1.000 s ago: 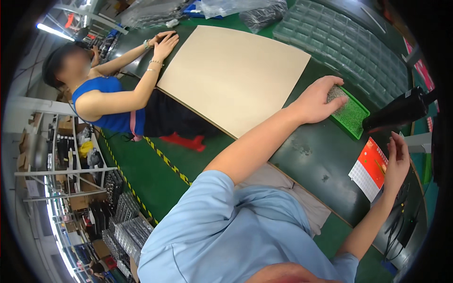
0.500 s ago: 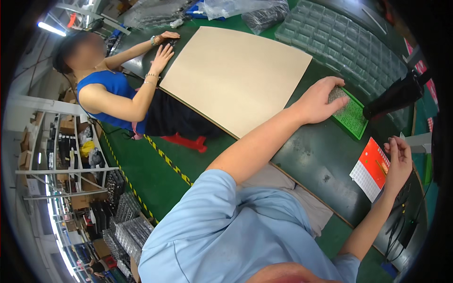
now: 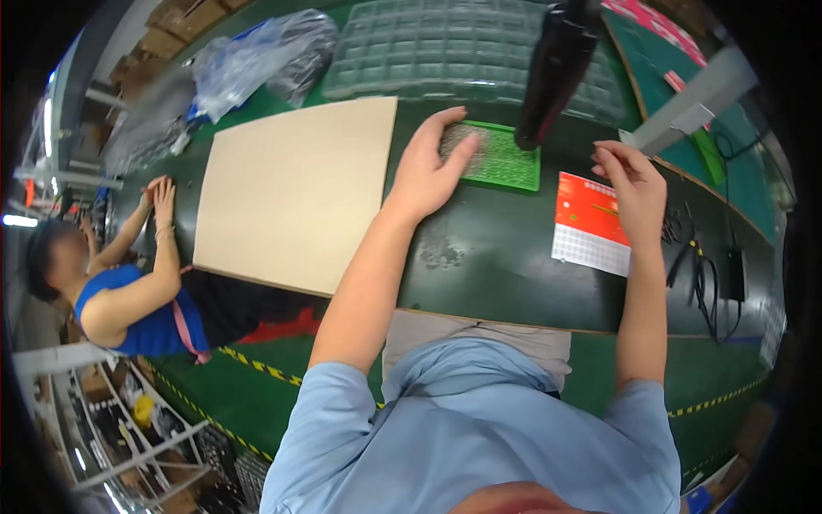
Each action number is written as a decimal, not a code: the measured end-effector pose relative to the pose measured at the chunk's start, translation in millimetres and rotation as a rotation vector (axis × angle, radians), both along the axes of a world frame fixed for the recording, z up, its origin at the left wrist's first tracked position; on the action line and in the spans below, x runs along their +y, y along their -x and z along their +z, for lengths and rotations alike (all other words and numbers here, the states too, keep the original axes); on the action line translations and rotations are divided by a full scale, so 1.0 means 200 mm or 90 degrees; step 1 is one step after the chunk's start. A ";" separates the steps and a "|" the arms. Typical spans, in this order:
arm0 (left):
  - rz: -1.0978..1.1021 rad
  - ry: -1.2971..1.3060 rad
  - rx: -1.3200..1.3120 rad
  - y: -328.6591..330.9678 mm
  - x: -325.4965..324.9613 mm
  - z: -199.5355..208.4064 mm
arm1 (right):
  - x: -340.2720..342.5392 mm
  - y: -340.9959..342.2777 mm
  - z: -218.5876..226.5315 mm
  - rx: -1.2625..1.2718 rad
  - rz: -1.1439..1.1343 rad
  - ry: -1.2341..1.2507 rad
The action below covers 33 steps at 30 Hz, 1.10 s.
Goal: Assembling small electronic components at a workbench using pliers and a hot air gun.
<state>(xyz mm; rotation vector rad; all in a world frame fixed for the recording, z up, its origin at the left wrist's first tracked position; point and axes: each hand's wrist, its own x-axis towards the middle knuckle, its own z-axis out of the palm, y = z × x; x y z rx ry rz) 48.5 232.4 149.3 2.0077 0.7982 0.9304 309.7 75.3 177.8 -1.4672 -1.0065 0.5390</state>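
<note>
My left hand curls round the left end of a shallow green tray. Its thumb lies over a heap of fine silvery pieces in the tray, with the fingers along the far edge. The tray's floor has a small grid pattern. To the right, my right hand is raised above the far right corner of a red and white printed card, thumb and forefinger pinched together. What the pinch holds, if anything, is too small to make out. A thin yellow stick lies across the card.
A black cylindrical device overhangs the tray's right end. Behind stands a clear compartment box; a large beige board lies at left. Black cables and a grey post are at right. A co-worker stands left.
The whole view has turned, so the table now runs more level across it. My left hand stays at the tray, my right hand pinched by the card. The co-worker's hands have come together.
</note>
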 end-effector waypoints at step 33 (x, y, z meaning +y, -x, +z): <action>0.011 0.052 0.014 0.04 0.00 -0.01 | -0.17 0.21 0.60 -0.453 -0.271 -0.574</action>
